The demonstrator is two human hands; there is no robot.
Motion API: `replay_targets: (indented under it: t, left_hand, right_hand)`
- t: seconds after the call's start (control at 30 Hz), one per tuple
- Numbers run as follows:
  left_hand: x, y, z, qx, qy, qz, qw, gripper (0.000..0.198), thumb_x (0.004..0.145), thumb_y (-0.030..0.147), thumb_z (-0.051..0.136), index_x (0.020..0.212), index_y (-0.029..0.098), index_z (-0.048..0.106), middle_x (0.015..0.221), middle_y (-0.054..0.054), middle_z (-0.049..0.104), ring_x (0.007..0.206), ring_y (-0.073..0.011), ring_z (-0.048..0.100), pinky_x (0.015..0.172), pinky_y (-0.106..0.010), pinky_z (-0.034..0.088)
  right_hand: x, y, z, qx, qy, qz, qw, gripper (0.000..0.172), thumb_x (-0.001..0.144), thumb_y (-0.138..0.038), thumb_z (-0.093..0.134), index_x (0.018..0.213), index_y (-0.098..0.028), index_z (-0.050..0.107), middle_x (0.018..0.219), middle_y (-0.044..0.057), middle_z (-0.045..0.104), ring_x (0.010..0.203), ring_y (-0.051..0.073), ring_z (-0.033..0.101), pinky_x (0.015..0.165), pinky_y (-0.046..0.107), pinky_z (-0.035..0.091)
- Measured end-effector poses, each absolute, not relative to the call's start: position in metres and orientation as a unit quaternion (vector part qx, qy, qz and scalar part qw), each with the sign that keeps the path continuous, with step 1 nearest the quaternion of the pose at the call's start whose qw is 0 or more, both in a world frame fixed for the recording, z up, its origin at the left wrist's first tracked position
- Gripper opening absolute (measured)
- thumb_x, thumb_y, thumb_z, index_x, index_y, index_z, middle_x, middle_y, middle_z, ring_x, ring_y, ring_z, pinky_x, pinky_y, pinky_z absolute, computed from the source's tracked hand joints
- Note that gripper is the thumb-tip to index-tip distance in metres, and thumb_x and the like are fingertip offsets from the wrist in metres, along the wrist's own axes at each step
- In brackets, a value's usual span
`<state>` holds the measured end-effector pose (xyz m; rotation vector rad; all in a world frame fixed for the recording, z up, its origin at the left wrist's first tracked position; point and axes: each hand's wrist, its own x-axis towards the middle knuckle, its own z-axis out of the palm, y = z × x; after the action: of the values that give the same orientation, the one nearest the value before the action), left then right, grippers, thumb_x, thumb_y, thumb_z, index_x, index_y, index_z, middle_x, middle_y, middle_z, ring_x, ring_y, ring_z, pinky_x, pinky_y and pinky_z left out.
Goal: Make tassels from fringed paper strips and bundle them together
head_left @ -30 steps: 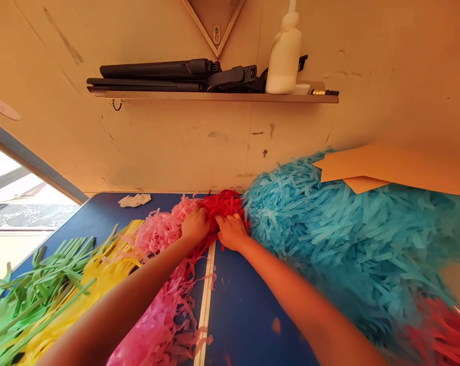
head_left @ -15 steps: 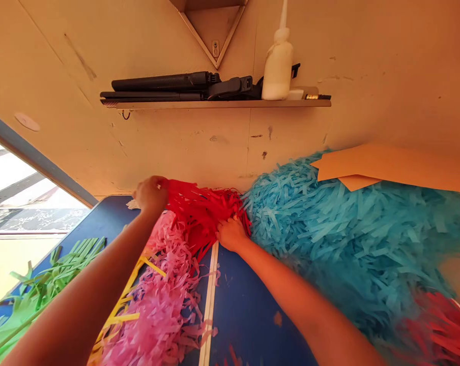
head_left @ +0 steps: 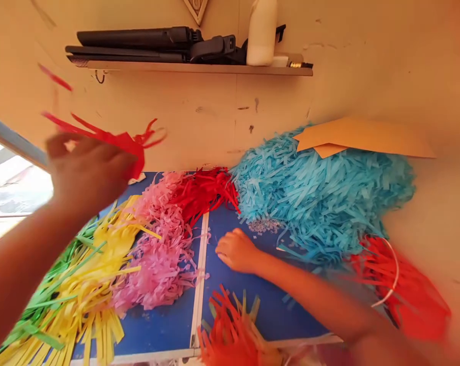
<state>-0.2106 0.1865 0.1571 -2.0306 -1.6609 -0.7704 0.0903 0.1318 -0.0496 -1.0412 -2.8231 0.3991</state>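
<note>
My left hand [head_left: 87,173] is raised at the left, blurred, closed on a piece of red fringed paper [head_left: 108,137] whose strips stick out to both sides. My right hand [head_left: 235,250] rests on the blue table [head_left: 237,223], knuckles up and fingers curled, just below the pile of red fringed paper [head_left: 205,190]. Whether anything is under its fingers I cannot make out. A pink fringe pile [head_left: 161,244] lies left of that hand, and a big light-blue fringe pile [head_left: 321,188] lies to its right.
Yellow fringe [head_left: 96,264] and green fringe [head_left: 54,284] lie at the left. Orange-red fringe [head_left: 230,335] sits at the near edge, more red fringe [head_left: 398,290] at the right. Brown card sheets [head_left: 363,137] top the blue pile. A wall shelf [head_left: 192,66] holds black tools and a white bottle [head_left: 261,33].
My left hand has pulled a red fringe piece out of the red pile, up and to the left. My right hand has drawn back from the pile toward me.
</note>
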Motion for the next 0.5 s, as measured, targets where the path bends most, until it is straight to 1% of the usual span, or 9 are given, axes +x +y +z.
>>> replay_targets:
  t: [0.03, 0.07, 0.1, 0.13, 0.23, 0.3, 0.43, 0.5]
  left_hand:
    - [-0.206, 0.177, 0.145, -0.757, -0.577, -0.197, 0.236, 0.025, 0.086, 0.026, 0.048, 0.089, 0.023, 0.073, 0.083, -0.004, 0.065, 0.107, -0.0311, 0.06, 0.111, -0.058, 0.022]
    - [-0.202, 0.169, 0.134, -0.769, -0.562, -0.158, 0.261, 0.028, 0.087, 0.024, 0.046, 0.089, 0.024, 0.073, 0.083, -0.005, 0.066, 0.1, -0.0303, 0.061, 0.108, -0.058, 0.025]
    - [-0.2, 0.164, 0.123, -0.779, -0.55, -0.125, 0.275, 0.03, 0.088, 0.024, 0.044, 0.091, 0.026, 0.074, 0.085, -0.006, 0.067, 0.095, -0.0293, 0.061, 0.106, -0.057, 0.028]
    - [-0.198, 0.16, 0.114, -0.781, -0.545, -0.118, 0.279, 0.03, 0.089, 0.025, 0.045, 0.091, 0.026, 0.074, 0.086, -0.006, 0.068, 0.09, -0.0279, 0.061, 0.105, -0.056, 0.03]
    - [-0.189, 0.157, 0.097, -0.774, -0.554, -0.134, 0.276, 0.028, 0.089, 0.029, 0.048, 0.095, 0.025, 0.075, 0.087, -0.006, 0.068, 0.087, -0.0246, 0.059, 0.103, -0.053, 0.033]
    - [-0.178, 0.159, 0.093, -0.763, -0.569, -0.152, 0.264, 0.028, 0.086, 0.03, 0.05, 0.097, 0.025, 0.076, 0.088, -0.006, 0.068, 0.088, -0.0234, 0.06, 0.102, -0.05, 0.035]
    - [-0.154, 0.152, 0.087, -0.768, -0.576, -0.188, 0.207, 0.029, 0.085, 0.032, 0.05, 0.096, 0.027, 0.076, 0.095, -0.005, 0.072, 0.093, -0.0255, 0.063, 0.105, -0.048, 0.035]
    - [-0.146, 0.143, 0.079, -0.776, -0.575, -0.202, 0.164, 0.031, 0.085, 0.032, 0.049, 0.101, 0.029, 0.075, 0.102, -0.005, 0.074, 0.098, -0.0259, 0.064, 0.105, -0.047, 0.035]
  right_hand:
    - [0.099, 0.112, -0.054, -0.323, -0.934, 0.144, 0.045, 0.018, 0.095, -0.031, 0.057, 0.1, -0.023, 0.073, 0.1, 0.004, 0.071, 0.095, 0.021, 0.059, 0.082, 0.036, 0.035]
    - [0.107, 0.095, -0.059, -0.306, -0.938, 0.158, 0.04, 0.016, 0.093, -0.032, 0.061, 0.1, -0.025, 0.073, 0.1, 0.002, 0.071, 0.093, 0.019, 0.059, 0.08, 0.034, 0.035]
    - [0.113, 0.081, -0.064, -0.293, -0.939, 0.176, 0.038, 0.015, 0.091, -0.033, 0.063, 0.102, -0.028, 0.073, 0.102, 0.0, 0.071, 0.091, 0.017, 0.06, 0.079, 0.032, 0.035]
    - [0.116, 0.07, -0.068, -0.285, -0.938, 0.194, 0.037, 0.016, 0.09, -0.034, 0.065, 0.104, -0.03, 0.072, 0.105, -0.001, 0.07, 0.09, 0.016, 0.061, 0.079, 0.031, 0.035]
    - [0.112, 0.05, -0.077, -0.301, -0.927, 0.221, 0.042, 0.015, 0.092, -0.032, 0.063, 0.103, -0.03, 0.072, 0.11, -0.002, 0.068, 0.093, 0.016, 0.061, 0.081, 0.031, 0.036]
    - [0.106, 0.047, -0.079, -0.334, -0.918, 0.208, 0.044, 0.013, 0.092, -0.026, 0.061, 0.098, -0.027, 0.073, 0.105, 0.0, 0.069, 0.094, 0.017, 0.062, 0.082, 0.032, 0.037]
    - [0.127, 0.061, -0.071, -0.424, -0.885, 0.178, 0.064, 0.018, 0.09, -0.021, 0.061, 0.103, -0.028, 0.071, 0.1, 0.0, 0.07, 0.093, 0.018, 0.064, 0.082, 0.033, 0.04]
    - [0.154, 0.071, -0.06, -0.497, -0.849, 0.156, 0.087, 0.021, 0.091, -0.016, 0.058, 0.104, -0.025, 0.072, 0.102, 0.005, 0.071, 0.095, 0.021, 0.065, 0.085, 0.036, 0.042]
